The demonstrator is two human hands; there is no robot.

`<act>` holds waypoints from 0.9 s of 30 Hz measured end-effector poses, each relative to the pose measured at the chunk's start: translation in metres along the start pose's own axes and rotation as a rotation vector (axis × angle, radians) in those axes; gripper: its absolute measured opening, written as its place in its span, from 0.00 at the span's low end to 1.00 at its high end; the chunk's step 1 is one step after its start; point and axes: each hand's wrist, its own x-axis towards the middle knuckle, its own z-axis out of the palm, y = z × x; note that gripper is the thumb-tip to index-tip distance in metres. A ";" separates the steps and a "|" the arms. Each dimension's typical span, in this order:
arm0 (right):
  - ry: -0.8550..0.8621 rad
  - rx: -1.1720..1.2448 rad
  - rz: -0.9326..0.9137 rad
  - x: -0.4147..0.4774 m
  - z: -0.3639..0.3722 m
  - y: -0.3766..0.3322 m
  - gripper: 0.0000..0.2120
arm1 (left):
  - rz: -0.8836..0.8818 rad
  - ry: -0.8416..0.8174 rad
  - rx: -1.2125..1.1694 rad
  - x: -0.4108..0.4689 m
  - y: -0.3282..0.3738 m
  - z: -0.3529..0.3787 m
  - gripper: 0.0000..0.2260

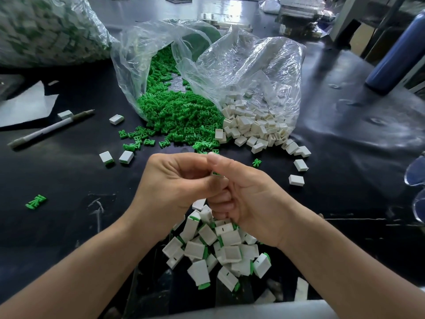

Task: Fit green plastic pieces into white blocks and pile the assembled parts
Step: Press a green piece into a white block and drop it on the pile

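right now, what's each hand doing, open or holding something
Left hand: fingers curled against the right; whether it holds anything is hidden.
Right hand: pinching a green piece, mostly hidden.

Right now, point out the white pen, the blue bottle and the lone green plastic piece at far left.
White pen (pixel 49 128), head view, mid barrel.
Blue cylindrical bottle (pixel 402 54), head view, side wall.
Lone green plastic piece (pixel 36 201), head view, centre.

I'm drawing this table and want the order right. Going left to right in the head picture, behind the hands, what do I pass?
White pen → heap of green pieces → heap of white blocks → blue bottle.
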 end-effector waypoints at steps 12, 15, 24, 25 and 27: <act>0.407 -0.671 -0.419 0.001 -0.027 -0.010 0.25 | -0.053 0.128 0.214 0.006 -0.002 -0.006 0.05; 0.389 -0.895 -0.467 0.002 -0.021 -0.005 0.18 | -0.085 0.085 0.253 0.005 -0.002 -0.005 0.07; 0.401 -1.093 -0.471 0.002 -0.020 0.000 0.16 | -0.214 0.061 0.233 0.005 -0.004 -0.006 0.10; 0.392 -1.079 -0.471 0.002 -0.019 0.000 0.15 | -0.215 0.046 0.240 0.006 -0.003 -0.007 0.10; 0.363 -1.081 -0.492 0.002 -0.019 -0.001 0.15 | -0.190 -0.012 0.286 0.005 0.000 -0.009 0.11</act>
